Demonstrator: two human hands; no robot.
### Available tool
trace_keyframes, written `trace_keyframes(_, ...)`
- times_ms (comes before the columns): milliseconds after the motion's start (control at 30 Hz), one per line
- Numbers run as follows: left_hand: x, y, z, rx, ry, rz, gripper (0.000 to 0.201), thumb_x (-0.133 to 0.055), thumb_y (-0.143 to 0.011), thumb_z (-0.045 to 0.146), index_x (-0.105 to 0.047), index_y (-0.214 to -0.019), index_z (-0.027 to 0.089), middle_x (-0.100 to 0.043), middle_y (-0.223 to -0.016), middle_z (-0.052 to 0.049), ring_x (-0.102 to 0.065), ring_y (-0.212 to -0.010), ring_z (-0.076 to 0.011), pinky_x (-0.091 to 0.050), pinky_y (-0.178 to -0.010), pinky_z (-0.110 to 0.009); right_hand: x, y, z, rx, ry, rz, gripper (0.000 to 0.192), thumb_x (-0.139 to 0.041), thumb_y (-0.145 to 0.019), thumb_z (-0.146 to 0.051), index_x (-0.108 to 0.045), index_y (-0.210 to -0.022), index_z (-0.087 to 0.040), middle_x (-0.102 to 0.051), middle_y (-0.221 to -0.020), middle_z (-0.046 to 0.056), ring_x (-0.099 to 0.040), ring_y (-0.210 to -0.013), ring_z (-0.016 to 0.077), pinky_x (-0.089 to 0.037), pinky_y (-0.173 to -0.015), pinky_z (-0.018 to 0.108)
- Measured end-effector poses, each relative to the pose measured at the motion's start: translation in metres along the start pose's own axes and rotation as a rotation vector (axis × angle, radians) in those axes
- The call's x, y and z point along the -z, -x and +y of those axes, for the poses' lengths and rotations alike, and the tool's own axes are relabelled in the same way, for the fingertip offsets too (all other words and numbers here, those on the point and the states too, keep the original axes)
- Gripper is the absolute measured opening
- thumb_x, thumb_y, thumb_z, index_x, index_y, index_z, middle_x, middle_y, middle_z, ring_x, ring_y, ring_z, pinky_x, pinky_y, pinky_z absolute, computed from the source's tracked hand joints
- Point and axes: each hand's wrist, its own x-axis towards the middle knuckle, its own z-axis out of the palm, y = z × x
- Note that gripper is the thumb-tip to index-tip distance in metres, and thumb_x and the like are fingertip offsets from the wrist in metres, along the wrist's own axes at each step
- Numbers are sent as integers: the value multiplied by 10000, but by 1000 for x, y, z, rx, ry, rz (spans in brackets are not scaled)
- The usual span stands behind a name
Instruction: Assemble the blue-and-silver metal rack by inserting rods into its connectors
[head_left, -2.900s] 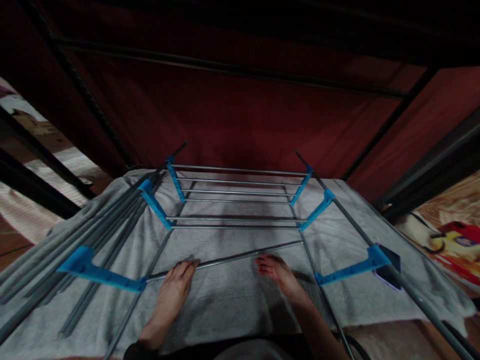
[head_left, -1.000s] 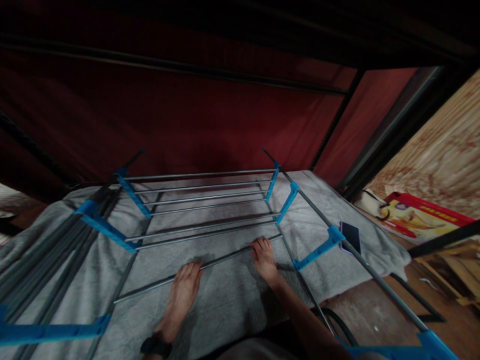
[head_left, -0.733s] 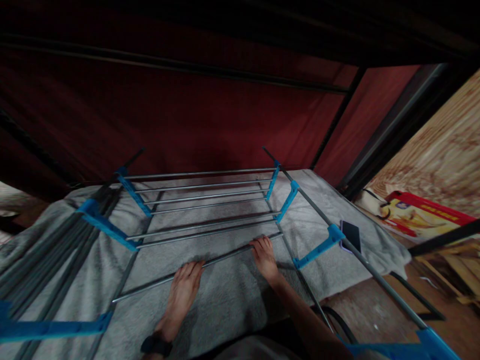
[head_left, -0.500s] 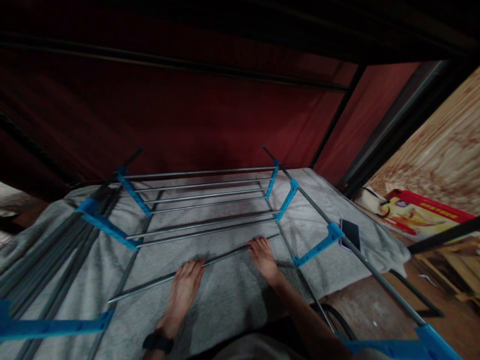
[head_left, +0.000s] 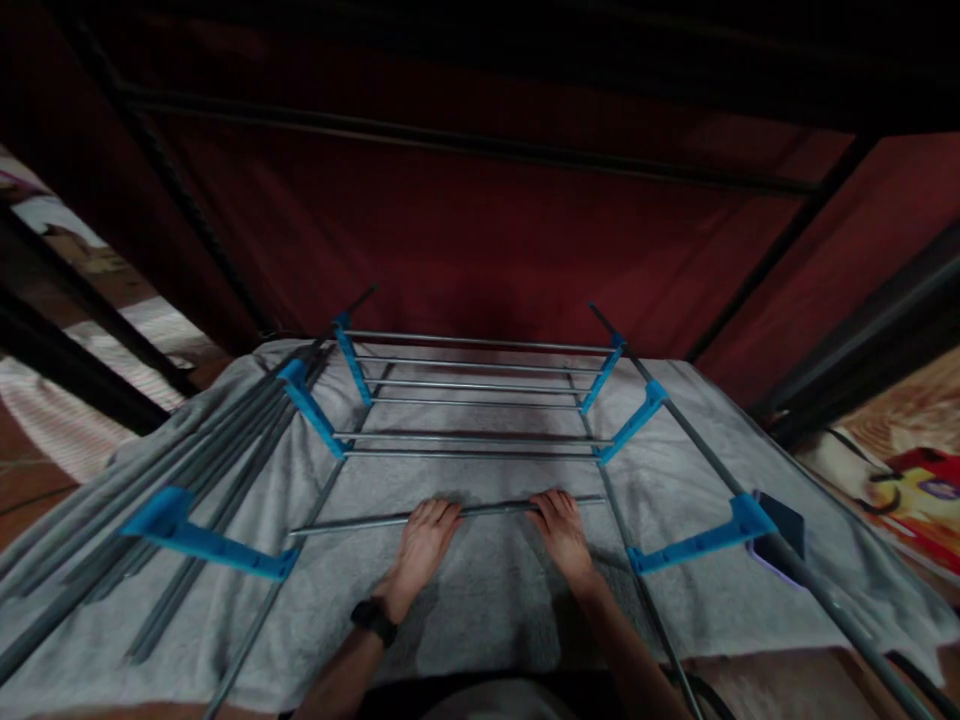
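Note:
A loose grey metal tube [head_left: 495, 508] lies crosswise between the two sides of a rack frame. My left hand [head_left: 429, 540], with a dark watch on the wrist, has its fingers curled over the tube left of centre. Right of centre, my right hand [head_left: 561, 530] grips the same tube. The tube's ends touch no blue bracket that I can make out. Nearest on the left is a blue bracket [head_left: 217, 545], and on the right another blue bracket [head_left: 694, 538]. Beyond my hands, several crossbars [head_left: 480, 440] join the far blue brackets.
A grey blanket [head_left: 480, 620] lies under the frame. Several loose tubes [head_left: 225, 480] are bundled on the left. A phone [head_left: 780, 535] lies under the right-hand rail. A red and yellow box [head_left: 922, 500] is at far right, and a red panel [head_left: 480, 240] stands behind.
My view has turned to the left, shifting the scene rightward. The tube now sits more level and squarer across the frame. Both hands stay on it.

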Motion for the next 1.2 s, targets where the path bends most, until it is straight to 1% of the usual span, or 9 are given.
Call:
trace_keyframes(200, 3, 1, 5, 17, -11, 1, 347, -389, -1042, 309, -695, -1172, 213, -713, -1053, -79, -632, -1024, -235, -473, -976, -420, -3, 3, 5, 63, 59, 31, 166, -500, -1020, -314, -652, -1053, -257, -685, -1002, 52, -597, -974, 249, -434, -922, 423)
trace_keyframes(367, 14, -2, 15, 12, 16, -7, 296, -428, -1027, 272, -688, -1156, 213, -702, -1032, -74, -623, -1008, -228, -466, -963, -402, -5, 5, 8, 103, 51, 45, 186, -495, -1021, -326, -635, -1128, -264, -692, -1024, 52, -614, -983, 253, -436, -940, 434)
trace_keyframes(500, 14, -5, 22, 17, 14, -27, 291, -422, -1031, 284, -682, -1141, 213, -697, -1041, -67, -615, -1013, -224, -458, -967, -396, -7, 7, 10, 120, 46, 43, 202, -486, -1022, -338, -638, -1134, -267, -695, -1025, 53, -618, -982, 256, -438, -932, 434)
trace_keyframes(633, 13, -5, 23, 30, 33, -36, 293, -437, -1027, 297, -684, -1159, 210, -692, -1054, -73, -603, -1019, -227, -454, -973, -405, -7, 8, 12, 134, 42, 40, 215, -477, -1025, -344, -648, -1124, -258, -696, -1021, 59, -618, -976, 253, -442, -914, 421)
trace_keyframes(833, 23, -10, 20, 9, 41, -49, 279, -460, -1024, 300, -687, -1146, 194, -687, -1044, -77, -596, -1003, -225, -449, -964, -401, -7, 9, 14, 152, 50, 44, 224, -470, -1022, -342, -668, -1102, -276, -698, -1014, 53, -619, -964, 250, -431, -919, 419)
trace_keyframes(967, 30, -14, 22, -4, 21, -63, 281, -444, -1035, 307, -685, -1129, 198, -685, -1031, -70, -589, -988, -218, -441, -953, -388, -6, 9, 12, 144, 54, 37, 233, -458, -1025, -342, -661, -1112, -269, -694, -1024, 56, -605, -972, 250, -420, -937, 422)
trace_keyframes(1067, 33, -14, 24, -10, 10, -64, 288, -438, -1036, 303, -682, -1158, 208, -679, -1031, -73, -587, -973, -212, -438, -941, -379, -6, 9, 13, 139, 71, 47, 238, -455, -1022, -345, -648, -1136, -266, -689, -1038, 57, -595, -1001, 251, -390, -996, 444)
trace_keyframes(1133, 35, -14, 24, -7, 1, -60, 299, -428, -1039, 298, -679, -1182, 220, -675, -1013, -71, -589, -956, -212, -441, -918, -375, -7, 8, 14, 113, 87, 88, 255, -431, -1020, -324, -634, -1162, -261, -681, -1069, 61, -587, -1044, 253, -353, -1049, 474)
trace_keyframes(1200, 36, -13, 23, 1, -12, -50, 309, -423, -1041, 297, -677, -1206, 232, -674, -996, -68, -591, -951, -214, -445, -902, -373, -9, 8, 15, 48, 99, 155, 290, -393, -1010, -285, -614, -1195, -250, -664, -1125, 76, -569, -1109, 260, -321, -1082, 507)
